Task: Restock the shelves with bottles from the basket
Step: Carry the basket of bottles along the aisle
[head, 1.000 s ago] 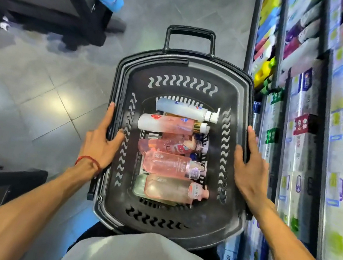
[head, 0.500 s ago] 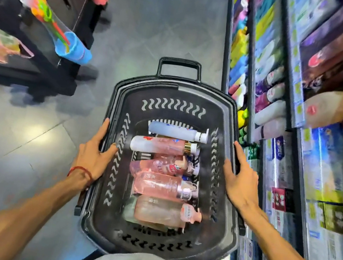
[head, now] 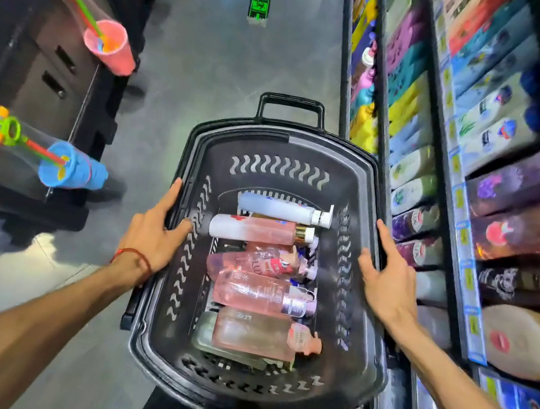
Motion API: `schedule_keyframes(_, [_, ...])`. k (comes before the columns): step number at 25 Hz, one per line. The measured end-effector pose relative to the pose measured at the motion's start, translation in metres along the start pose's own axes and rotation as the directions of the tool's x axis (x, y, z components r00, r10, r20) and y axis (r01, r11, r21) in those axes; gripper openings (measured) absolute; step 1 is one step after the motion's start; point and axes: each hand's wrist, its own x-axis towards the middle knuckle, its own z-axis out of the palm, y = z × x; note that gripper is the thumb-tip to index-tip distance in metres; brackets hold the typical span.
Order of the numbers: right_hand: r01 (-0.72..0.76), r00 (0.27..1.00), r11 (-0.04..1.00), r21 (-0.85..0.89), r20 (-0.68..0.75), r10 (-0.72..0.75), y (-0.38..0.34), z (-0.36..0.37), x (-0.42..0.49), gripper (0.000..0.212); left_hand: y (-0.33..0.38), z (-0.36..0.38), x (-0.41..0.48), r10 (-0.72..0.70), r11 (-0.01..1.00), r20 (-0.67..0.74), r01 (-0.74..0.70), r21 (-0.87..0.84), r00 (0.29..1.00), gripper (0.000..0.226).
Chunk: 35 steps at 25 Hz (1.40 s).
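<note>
Bottles (head: 259, 296), pink and white, are lying sideways in the bottom of a black basket (head: 359, 364). At nine o'clock the left hand (head: 151, 234) is gripping the rim, thumb hooking inside and fingers pressing together outside. At three o'clock the right hand (head: 388, 279) is clamping its rim likewise. Stocked shelves (head: 477, 205) are running alongside at three o'clock.

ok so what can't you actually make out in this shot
All in the head view:
- Greenish bottle: mostly under the nearest pink bottle, so its cap and label are hidden.
- Bottle count in the basket: the lower ones are covered by the top layer.
- Bottle labels: too small and blurred to read.
- Shelf goods on the right: motion-blurred, price tags unreadable.
- Green floor sign: too small and blurred to read.
</note>
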Motion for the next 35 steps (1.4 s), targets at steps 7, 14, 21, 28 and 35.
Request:
schedule_keyframes(7, [-0.015, 0.998, 0.998, -0.058, -0.058, 0.012, -0.084, -0.005, 0.165, 0.063, 0.083, -0.038, 0.179, 0.061, 0.998, 0.038, -0.06, -0.014, 0.997, 0.074])
schedule_keyframes(14, [-0.026, 0.997, 0.999, 0.021, -0.071, 0.027, -0.132, -0.007, 0.324, 0.063, 0.164, -0.063, 0.34, 0.056, 0.997, 0.059, -0.059, 0.052, 0.997, 0.077])
schedule_keyframes(21, [-0.051, 0.998, 0.999, -0.016, 0.02, 0.052, -0.155, -0.004, 0.514, 0.062, 0.24, -0.039, 0.468, -0.07, 0.992, 0.058, 0.063, 0.107, 0.996, 0.078])
schedule_keyframes(28, [-0.012, 0.997, 0.988, -0.152, 0.073, 0.024, -0.187, 0.005, 0.667, 0.064, 0.275, -0.014, 0.606, -0.148, 0.985, 0.093, 0.138, 0.099, 0.985, 0.082])
schedule_keyframes(35, [-0.066, 0.978, 0.946, -0.318, 0.166, 0.124, -0.203, 0.058, 0.794, 0.064, 0.296, 0.016, 0.734, -0.243, 0.969, 0.147, 0.233, 0.084, 0.959, 0.083])
